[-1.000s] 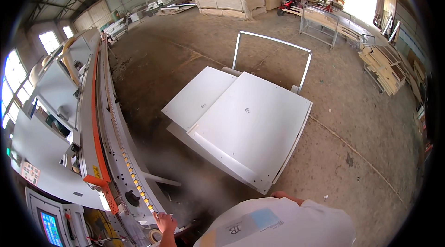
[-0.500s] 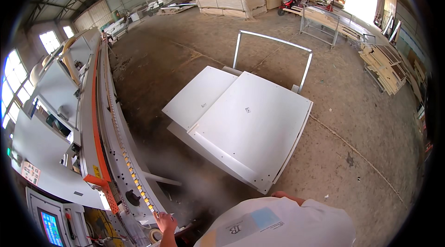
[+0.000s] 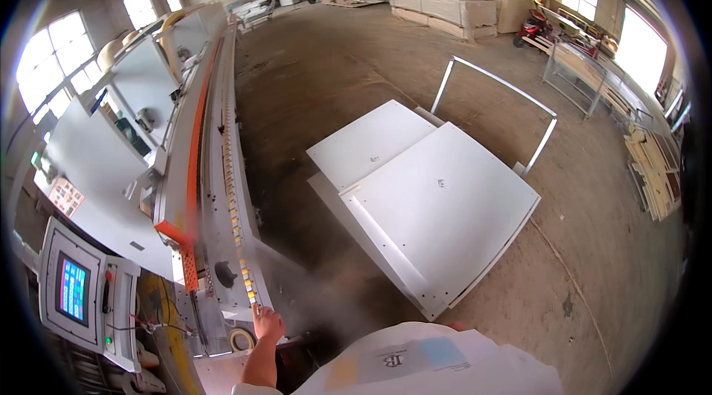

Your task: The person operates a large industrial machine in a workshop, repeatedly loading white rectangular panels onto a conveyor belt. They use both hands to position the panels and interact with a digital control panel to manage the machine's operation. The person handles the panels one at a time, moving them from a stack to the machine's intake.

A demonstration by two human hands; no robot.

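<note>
My left hand (image 3: 268, 324) is at the near end of a long machine's roller rail (image 3: 239, 241), a strip lined with small yellow and white rollers. Its fingers look curled over the rail's end. A roll of tape (image 3: 241, 340) lies just beside that hand. Only a small part of my right hand (image 3: 454, 326) shows past the edge of my white shirt (image 3: 415, 365); its fingers are hidden. Ahead of me, large white panels (image 3: 452, 206) with small drilled holes lie stacked on a low cart with a metal handle frame (image 3: 506, 84).
Along the left runs the machine with an orange guard (image 3: 196, 165) and a control panel (image 3: 73, 288) with a lit screen. Wrapped board stacks (image 3: 437, 13) stand at the back. To the right are a metal rack (image 3: 586, 80), a red motorbike (image 3: 532, 27) and wooden strips (image 3: 653, 172).
My view has turned left, so the machine and the panel stack appear farther right. My left hand stays at the end of the roller rail.
</note>
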